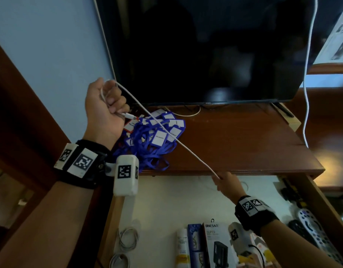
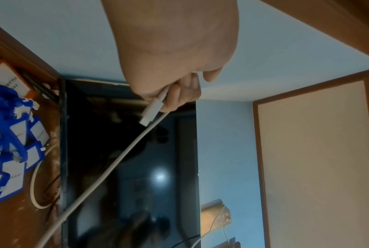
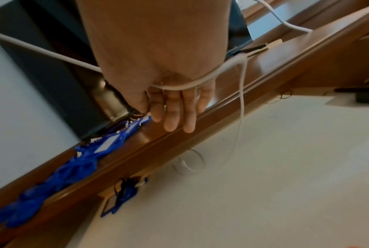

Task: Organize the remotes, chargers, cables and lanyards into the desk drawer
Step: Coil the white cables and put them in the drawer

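My left hand (image 1: 106,101) is raised in front of the TV's lower left corner, fisted round a white cable (image 1: 176,144). The cable's plug (image 2: 150,111) sticks out below the fingers. From the fist the cable runs taut, down and right over a pile of blue lanyards (image 1: 155,136), to my right hand (image 1: 223,179) at the desk's front edge. There it wraps round the hand and crosses the palm (image 3: 175,87), tucked in at the thumb, while the fingers (image 3: 170,115) lie straight. Its thin tail hangs into the open drawer (image 1: 176,206).
The drawer holds coiled white cables (image 1: 128,238), product boxes (image 1: 217,246), remotes (image 1: 317,229) and a dark lanyard (image 3: 124,193). A black TV (image 1: 205,45) stands on the brown desk top (image 1: 244,142). Another white cable (image 1: 307,74) hangs down at the right.
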